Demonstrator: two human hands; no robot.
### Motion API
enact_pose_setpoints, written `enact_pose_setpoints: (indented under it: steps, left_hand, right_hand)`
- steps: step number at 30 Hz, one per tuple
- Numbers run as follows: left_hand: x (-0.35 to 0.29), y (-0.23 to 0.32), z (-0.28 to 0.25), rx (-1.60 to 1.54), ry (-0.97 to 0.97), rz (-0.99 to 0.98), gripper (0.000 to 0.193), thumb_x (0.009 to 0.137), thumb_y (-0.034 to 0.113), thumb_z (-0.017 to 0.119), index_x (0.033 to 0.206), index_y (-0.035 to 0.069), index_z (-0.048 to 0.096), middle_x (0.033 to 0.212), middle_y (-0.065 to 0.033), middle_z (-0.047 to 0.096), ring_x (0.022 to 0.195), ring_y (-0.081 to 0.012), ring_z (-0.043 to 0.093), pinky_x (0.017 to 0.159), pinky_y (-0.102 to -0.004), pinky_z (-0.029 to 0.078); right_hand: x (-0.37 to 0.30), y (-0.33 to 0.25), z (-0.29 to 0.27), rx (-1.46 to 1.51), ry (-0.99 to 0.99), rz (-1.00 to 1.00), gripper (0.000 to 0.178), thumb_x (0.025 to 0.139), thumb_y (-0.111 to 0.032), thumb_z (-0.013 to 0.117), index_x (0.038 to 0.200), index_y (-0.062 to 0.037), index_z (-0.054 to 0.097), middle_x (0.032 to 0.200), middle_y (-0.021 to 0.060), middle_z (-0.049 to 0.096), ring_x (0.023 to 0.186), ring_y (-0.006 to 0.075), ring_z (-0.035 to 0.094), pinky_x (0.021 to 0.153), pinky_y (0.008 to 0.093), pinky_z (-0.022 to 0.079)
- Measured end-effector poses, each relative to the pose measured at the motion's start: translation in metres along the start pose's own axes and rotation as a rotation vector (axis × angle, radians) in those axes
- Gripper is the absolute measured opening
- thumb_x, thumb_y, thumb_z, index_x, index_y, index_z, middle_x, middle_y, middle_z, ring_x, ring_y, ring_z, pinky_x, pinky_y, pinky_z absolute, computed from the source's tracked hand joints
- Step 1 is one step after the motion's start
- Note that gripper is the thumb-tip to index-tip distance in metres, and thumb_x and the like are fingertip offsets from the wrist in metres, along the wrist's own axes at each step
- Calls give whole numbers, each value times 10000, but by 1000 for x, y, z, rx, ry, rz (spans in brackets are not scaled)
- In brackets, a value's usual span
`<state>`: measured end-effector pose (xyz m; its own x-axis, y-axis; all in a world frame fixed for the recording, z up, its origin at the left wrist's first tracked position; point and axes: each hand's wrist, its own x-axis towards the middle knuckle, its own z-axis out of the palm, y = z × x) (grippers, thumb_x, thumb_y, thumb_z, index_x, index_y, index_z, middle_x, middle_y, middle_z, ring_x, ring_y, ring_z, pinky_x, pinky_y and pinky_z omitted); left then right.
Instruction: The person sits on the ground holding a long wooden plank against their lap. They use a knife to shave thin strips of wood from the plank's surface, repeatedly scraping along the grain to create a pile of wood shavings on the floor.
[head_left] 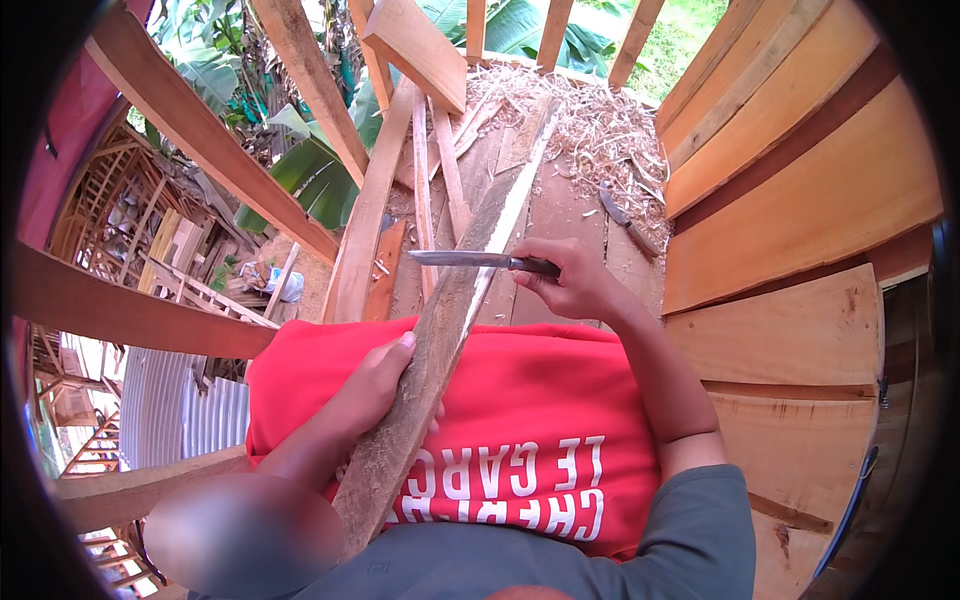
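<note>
A long rough board runs slantwise from against my body, across my lap, to the far floor. Along its right edge a pale strip of freshly cut wood shows. My left hand grips the board near its middle, thumb on top and fingers around the underside. In my right hand is a knife, held by its dark handle. Its blade lies crosswise over the board, pointing left, beyond my left hand. Red cloth with white lettering covers my lap beneath the board.
Curly wood shavings heap on the plank floor at the far end. A second knife lies beside them on the right. Wooden slats and loose planks stand at left; a board wall rises at right.
</note>
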<state>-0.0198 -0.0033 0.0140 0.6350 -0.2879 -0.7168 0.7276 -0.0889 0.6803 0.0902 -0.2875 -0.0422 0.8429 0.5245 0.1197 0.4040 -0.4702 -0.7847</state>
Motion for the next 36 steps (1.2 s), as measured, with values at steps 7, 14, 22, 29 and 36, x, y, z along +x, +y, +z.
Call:
enact_pose_setpoints:
  steps: [7,14,22,29,36]
  left_hand:
    - [9,0,-9,-45,46,7,509,1076,448,307,1159,4,542,742,-180,665,582,-268,680,527,-347,556]
    - [7,6,-9,-84,99,33,502,1068,448,335,1131,0,553,718,-176,659,550,-258,666,507,-332,548]
    - [8,3,-10,-98,97,37,493,1067,445,348,1121,3,560,718,-170,659,541,-257,661,500,-334,548]
    - [7,1,-10,-91,76,21,492,1069,447,342,1124,9,560,724,-170,661,546,-254,662,507,-336,544]
    - [8,1,-11,-106,90,41,489,1069,445,339,1138,10,550,722,-170,659,547,-256,661,502,-333,542]
  right_hand:
    - [7,43,6,-83,87,195,260,988,-299,584,1028,-58,673,692,122,608,663,257,599,642,410,449]
    - [-8,151,-35,-183,-105,370,231,930,-221,684,1075,-42,696,797,121,670,761,211,626,699,377,482]
    - [-2,187,14,-182,-557,243,356,799,-216,819,1112,-67,740,953,153,752,872,283,711,774,384,541]
    - [7,204,-19,-357,386,508,306,856,-171,773,1133,-47,734,956,150,753,842,252,702,786,367,537]
    - [3,162,27,-54,-386,296,316,830,-163,785,1131,-75,745,980,172,747,887,289,713,816,377,538]
